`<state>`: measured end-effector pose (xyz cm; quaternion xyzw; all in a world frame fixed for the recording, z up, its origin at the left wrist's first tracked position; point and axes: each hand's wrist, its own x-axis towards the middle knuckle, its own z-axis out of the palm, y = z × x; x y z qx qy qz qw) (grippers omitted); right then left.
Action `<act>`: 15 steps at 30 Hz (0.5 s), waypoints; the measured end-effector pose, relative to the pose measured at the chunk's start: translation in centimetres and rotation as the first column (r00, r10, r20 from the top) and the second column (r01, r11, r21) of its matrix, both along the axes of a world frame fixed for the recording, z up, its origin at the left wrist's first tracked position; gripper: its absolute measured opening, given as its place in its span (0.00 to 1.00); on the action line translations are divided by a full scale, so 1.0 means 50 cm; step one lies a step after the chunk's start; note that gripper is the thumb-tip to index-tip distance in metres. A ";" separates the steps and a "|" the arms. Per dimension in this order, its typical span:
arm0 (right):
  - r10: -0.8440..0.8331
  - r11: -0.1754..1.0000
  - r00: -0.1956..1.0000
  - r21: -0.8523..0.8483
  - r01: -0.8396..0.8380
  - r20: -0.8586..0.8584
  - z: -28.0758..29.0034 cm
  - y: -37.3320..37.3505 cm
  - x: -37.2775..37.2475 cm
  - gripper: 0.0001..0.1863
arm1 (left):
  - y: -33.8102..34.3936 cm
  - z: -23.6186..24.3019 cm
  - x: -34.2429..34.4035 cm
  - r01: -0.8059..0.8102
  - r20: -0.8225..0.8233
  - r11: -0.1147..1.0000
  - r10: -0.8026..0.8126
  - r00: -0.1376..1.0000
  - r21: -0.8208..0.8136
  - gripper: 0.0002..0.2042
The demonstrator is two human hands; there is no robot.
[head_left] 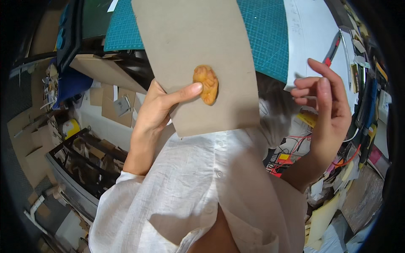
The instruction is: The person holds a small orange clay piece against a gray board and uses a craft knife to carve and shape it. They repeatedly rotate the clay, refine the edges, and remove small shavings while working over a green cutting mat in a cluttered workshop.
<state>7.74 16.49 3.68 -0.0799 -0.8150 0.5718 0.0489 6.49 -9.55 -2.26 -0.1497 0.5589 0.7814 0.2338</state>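
In the head view, the left hand (pixel 149 107) grasps the lower left edge of a tan cardboard sheet (pixel 194 33), its fingers mostly hidden underneath, its thumb on top. The thumb tip touches the left side of a small orange-brown carved piece (pixel 206 90), which lies on the sheet. The right hand (pixel 329 103) is raised well apart to the right, fingers loosely bent and released, near white paper (pixel 308 33). Behind the sheet spreads a green cutting mat (pixel 268 38).

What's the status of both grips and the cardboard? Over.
Left grip on cardboard, thumb against orange carved piece. Right grip open, empty. Only thumb overlapping piece.
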 end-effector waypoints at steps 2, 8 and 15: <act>-0.069 0.998 0.993 0.000 0.069 -0.094 -0.004 0.020 -0.004 0.16 | -0.006 0.004 0.007 -0.035 0.010 0.998 0.036 0.999 -0.043 0.26; -0.301 0.914 0.889 0.161 0.371 -0.344 0.000 0.175 -0.053 0.13 | 0.000 -0.005 0.011 -0.080 -0.014 0.994 0.079 0.997 -0.078 0.30; -0.253 0.649 0.887 0.613 0.451 -0.386 0.013 0.290 -0.111 0.10 | -0.003 -0.011 0.004 -0.045 -0.021 0.999 0.044 0.999 -0.022 0.28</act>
